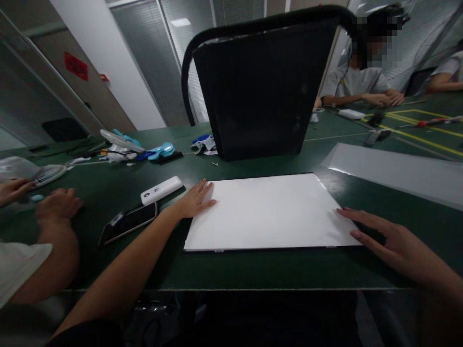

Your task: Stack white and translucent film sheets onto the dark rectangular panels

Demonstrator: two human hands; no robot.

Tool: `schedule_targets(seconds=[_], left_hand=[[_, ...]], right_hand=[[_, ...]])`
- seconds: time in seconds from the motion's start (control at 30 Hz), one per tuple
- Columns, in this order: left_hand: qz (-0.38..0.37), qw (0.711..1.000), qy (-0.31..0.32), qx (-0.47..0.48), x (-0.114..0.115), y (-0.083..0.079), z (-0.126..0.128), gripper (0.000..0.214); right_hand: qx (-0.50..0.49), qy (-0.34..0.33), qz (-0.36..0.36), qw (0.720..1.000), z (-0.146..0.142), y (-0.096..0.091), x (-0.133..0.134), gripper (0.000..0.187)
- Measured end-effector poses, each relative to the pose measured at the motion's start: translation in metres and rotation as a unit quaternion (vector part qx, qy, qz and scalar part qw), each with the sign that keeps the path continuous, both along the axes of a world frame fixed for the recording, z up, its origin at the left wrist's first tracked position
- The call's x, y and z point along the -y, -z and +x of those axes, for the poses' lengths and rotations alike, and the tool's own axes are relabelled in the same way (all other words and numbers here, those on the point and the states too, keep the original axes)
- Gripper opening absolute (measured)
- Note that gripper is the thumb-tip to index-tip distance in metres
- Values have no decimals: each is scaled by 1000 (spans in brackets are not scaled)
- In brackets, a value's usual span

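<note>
Panel (pixel 260 212) on table (pixel 275 270), phone (pixel 132 221) to its left, sheet (pixel 398 172) to its right, upright object (pixel 264 96) behind

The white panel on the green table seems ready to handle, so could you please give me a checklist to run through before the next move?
1. White panel lying flat: ok, it rests on the green table.
2. Panel inside the near table edge: ok, a strip of table shows in front of it.
3. Left hand placed: ok, spread over the panel's left edge near the far corner.
4. Right hand placed: ok, fingertips at the right edge; how firmly they press, cannot tell.
5. Phone off the panel: ok, it lies apart to the left.
6. Panel's underside: cannot tell, it is hidden.
</note>
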State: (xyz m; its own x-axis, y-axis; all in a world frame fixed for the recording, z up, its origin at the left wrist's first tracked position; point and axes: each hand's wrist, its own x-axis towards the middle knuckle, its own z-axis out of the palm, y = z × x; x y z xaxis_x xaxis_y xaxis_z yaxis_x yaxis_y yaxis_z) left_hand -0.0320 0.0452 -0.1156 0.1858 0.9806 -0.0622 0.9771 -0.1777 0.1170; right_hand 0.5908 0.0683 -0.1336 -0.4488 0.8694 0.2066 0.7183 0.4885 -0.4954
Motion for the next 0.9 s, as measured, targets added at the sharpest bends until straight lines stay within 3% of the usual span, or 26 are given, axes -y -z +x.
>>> schedule_targets(seconds=[0.17, 0.43, 0.9], left_hand=[[11, 1000, -9, 8, -1, 2, -1, 99], [19, 1000, -14, 13, -2, 5, -2, 95], [35, 999, -32, 18, -1, 1, 4, 112]], right_hand=[[0, -17, 17, 1000, -1, 3, 0, 61], [21, 23, 21, 999, 1, 8, -4, 61], [44, 17, 25, 999, 4, 13, -9, 59]])
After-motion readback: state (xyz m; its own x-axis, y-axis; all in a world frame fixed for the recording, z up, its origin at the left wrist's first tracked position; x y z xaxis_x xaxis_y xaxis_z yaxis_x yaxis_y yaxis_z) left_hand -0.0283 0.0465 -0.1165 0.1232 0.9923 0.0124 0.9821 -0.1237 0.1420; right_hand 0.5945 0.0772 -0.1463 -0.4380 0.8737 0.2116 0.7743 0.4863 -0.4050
